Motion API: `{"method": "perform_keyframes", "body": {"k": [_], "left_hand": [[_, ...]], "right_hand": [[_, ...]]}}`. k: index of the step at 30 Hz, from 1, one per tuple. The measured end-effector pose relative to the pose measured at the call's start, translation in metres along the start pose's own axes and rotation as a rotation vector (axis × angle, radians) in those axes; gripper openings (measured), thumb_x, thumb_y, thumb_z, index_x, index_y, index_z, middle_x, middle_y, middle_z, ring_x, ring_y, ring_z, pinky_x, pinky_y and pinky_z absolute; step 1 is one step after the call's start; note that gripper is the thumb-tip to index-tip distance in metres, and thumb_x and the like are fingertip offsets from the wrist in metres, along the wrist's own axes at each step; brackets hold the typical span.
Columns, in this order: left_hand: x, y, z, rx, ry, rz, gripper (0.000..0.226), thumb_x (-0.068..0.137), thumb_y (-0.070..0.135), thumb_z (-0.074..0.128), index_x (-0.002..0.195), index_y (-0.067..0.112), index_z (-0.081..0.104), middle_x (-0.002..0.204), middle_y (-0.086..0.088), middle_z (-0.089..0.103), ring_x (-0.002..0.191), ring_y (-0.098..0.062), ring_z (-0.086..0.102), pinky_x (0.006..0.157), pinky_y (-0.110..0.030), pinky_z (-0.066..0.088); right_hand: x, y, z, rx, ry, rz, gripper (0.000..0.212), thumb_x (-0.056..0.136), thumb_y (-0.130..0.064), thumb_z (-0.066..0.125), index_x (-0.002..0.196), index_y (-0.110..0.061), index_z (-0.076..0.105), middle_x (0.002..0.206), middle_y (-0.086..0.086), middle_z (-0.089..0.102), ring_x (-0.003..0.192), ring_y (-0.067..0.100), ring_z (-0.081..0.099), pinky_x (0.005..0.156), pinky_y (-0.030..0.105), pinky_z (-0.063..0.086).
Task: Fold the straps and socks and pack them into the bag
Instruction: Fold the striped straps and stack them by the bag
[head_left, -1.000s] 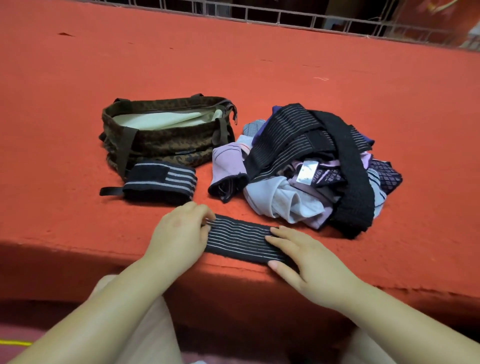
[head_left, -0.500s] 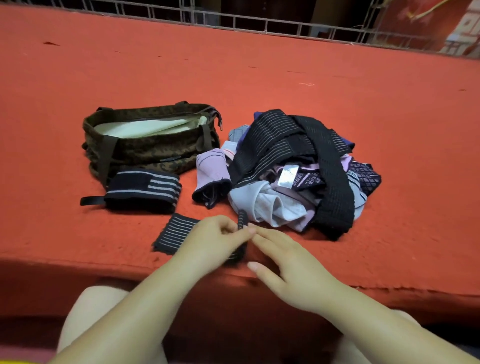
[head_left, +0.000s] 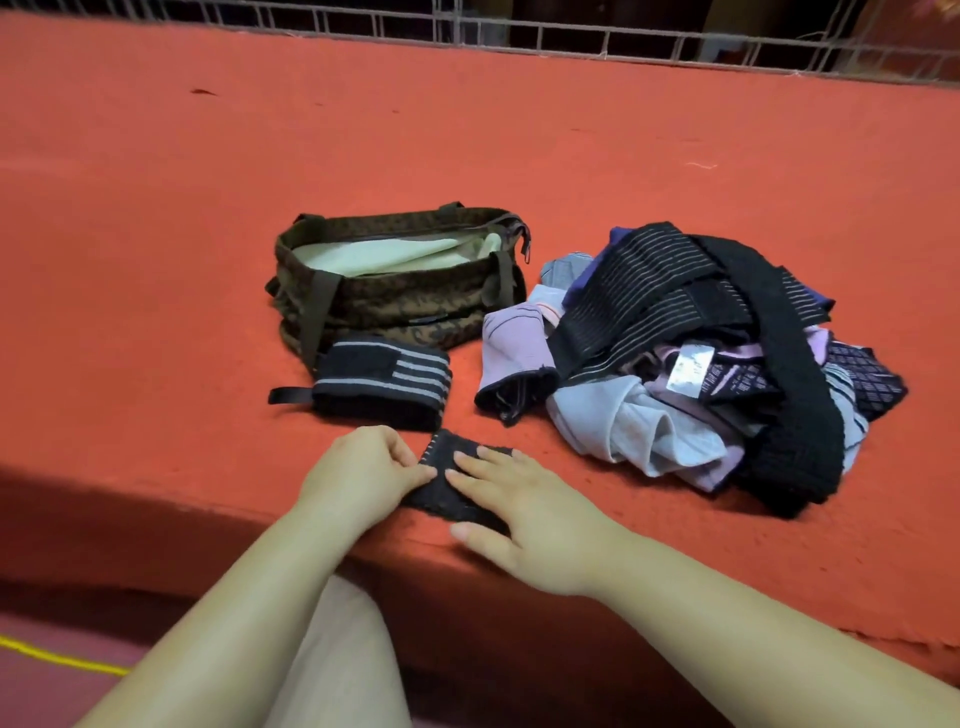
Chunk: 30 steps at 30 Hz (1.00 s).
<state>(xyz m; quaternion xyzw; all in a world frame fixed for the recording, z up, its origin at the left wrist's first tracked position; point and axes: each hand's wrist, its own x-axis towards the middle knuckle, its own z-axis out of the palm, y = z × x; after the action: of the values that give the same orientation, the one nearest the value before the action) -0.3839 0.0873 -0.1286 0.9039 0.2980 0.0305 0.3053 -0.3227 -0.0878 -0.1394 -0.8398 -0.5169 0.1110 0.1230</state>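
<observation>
A small black striped strap (head_left: 448, 454) lies folded near the front edge of the red surface. My left hand (head_left: 358, 473) pinches its left edge with curled fingers. My right hand (head_left: 524, 514) lies flat on top of it, fingers straight, pressing it down. A brown patterned bag (head_left: 400, 301) stands open behind, pale lining showing. In front of the bag rests a folded black strap with grey stripes (head_left: 382, 382). To the right sits a heap of black straps and lilac socks (head_left: 691, 358).
The red carpeted platform (head_left: 156, 234) drops off at its front edge just below my hands. A metal mesh fence (head_left: 519, 31) runs along the far edge. My knee (head_left: 332, 654) is under the platform edge.
The long strap that lay stretched between my hands has been folded over to the right into a short stack. My right hand now presses flat on it, my left holds its edge.
</observation>
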Motion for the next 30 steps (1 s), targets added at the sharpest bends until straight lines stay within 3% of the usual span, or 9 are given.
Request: {"method": "perform_keyframes", "body": {"k": [3, 6, 10, 13, 17, 20, 25, 28, 30], "left_hand": [[0.005, 0.003, 0.000, -0.003, -0.045, 0.000, 0.017, 0.074, 0.032, 0.079, 0.080, 0.023, 0.065, 0.072, 0.008, 0.060, 0.076, -0.016, 0.059, 0.071, -0.026, 0.043], [0.011, 0.005, -0.001, -0.066, -0.138, -0.020, 0.015, 0.073, 0.020, 0.080, 0.081, 0.017, 0.068, 0.072, 0.003, 0.065, 0.072, -0.017, 0.060, 0.075, -0.030, 0.047], [0.016, -0.002, -0.010, -0.210, -0.290, 0.034, 0.014, 0.072, 0.005, 0.077, 0.078, 0.014, 0.067, 0.069, 0.000, 0.068, 0.065, -0.016, 0.061, 0.071, -0.030, 0.050], [0.013, -0.007, -0.015, -0.323, -0.357, 0.137, 0.023, 0.073, -0.005, 0.073, 0.080, 0.012, 0.059, 0.069, 0.001, 0.062, 0.063, -0.013, 0.056, 0.066, -0.027, 0.044], [0.005, -0.012, -0.024, -0.588, -0.409, 0.269, 0.044, 0.062, 0.000, 0.071, 0.102, 0.014, 0.059, 0.076, 0.001, 0.060, 0.071, -0.008, 0.055, 0.070, -0.021, 0.047], [-0.002, -0.014, -0.027, -0.466, -0.425, 0.375, 0.036, 0.074, -0.003, 0.073, 0.102, 0.020, 0.068, 0.093, 0.004, 0.072, 0.088, -0.004, 0.064, 0.083, -0.017, 0.048], [-0.010, -0.017, -0.020, -0.499, -0.403, 0.386, 0.021, 0.088, 0.009, 0.063, 0.104, 0.020, 0.070, 0.104, 0.012, 0.072, 0.101, -0.004, 0.066, 0.091, -0.020, 0.049], [-0.006, -0.020, -0.019, -0.480, -0.263, 0.314, 0.004, 0.086, 0.022, 0.070, 0.089, 0.020, 0.071, 0.086, 0.008, 0.074, 0.082, -0.005, 0.067, 0.081, -0.030, 0.053], [-0.001, -0.021, -0.020, -0.444, -0.128, 0.241, 0.021, 0.082, 0.026, 0.074, 0.066, 0.018, 0.062, 0.055, 0.007, 0.061, 0.053, -0.001, 0.052, 0.059, -0.023, 0.043]], "right_hand": [[0.002, 0.002, -0.008, 0.071, 0.079, 0.166, 0.056, 0.097, -0.046, 0.039, 0.148, -0.023, 0.031, 0.157, -0.001, 0.022, 0.145, 0.014, 0.015, 0.118, 0.028, 0.007], [0.004, 0.005, -0.010, 0.049, 0.108, 0.278, 0.060, 0.096, -0.040, 0.047, 0.149, -0.019, 0.027, 0.152, 0.005, 0.031, 0.140, 0.018, 0.027, 0.115, 0.028, 0.019], [0.001, 0.000, -0.014, 0.291, 0.228, 0.286, 0.056, 0.085, -0.027, 0.067, 0.136, -0.026, 0.043, 0.126, -0.003, 0.046, 0.112, 0.011, 0.050, 0.097, 0.018, 0.036], [-0.002, -0.001, -0.015, 0.556, 0.357, 0.296, 0.049, 0.078, -0.012, 0.072, 0.120, -0.029, 0.053, 0.108, -0.004, 0.051, 0.086, 0.004, 0.052, 0.079, 0.008, 0.039], [-0.005, -0.001, -0.021, 0.647, 0.485, 0.211, 0.048, 0.078, -0.006, 0.071, 0.116, -0.032, 0.056, 0.097, -0.009, 0.056, 0.092, 0.006, 0.057, 0.088, 0.020, 0.045], [-0.009, -0.003, -0.018, 0.561, 0.396, 0.207, 0.041, 0.079, -0.010, 0.071, 0.107, -0.037, 0.054, 0.096, -0.017, 0.059, 0.094, 0.001, 0.058, 0.089, 0.016, 0.043], [-0.007, 0.001, -0.007, 0.675, 0.337, 0.292, 0.027, 0.080, -0.014, 0.073, 0.086, -0.031, 0.053, 0.078, -0.011, 0.065, 0.073, 0.005, 0.062, 0.077, 0.029, 0.052], [0.001, -0.002, -0.012, 0.770, 0.349, 0.331, 0.020, 0.081, -0.012, 0.072, 0.089, -0.022, 0.057, 0.083, -0.004, 0.070, 0.073, 0.008, 0.067, 0.078, 0.032, 0.056], [0.012, -0.006, -0.015, 0.792, 0.346, 0.368, 0.020, 0.080, -0.013, 0.073, 0.089, -0.021, 0.058, 0.082, 0.000, 0.072, 0.075, 0.015, 0.069, 0.080, 0.038, 0.056]]}}
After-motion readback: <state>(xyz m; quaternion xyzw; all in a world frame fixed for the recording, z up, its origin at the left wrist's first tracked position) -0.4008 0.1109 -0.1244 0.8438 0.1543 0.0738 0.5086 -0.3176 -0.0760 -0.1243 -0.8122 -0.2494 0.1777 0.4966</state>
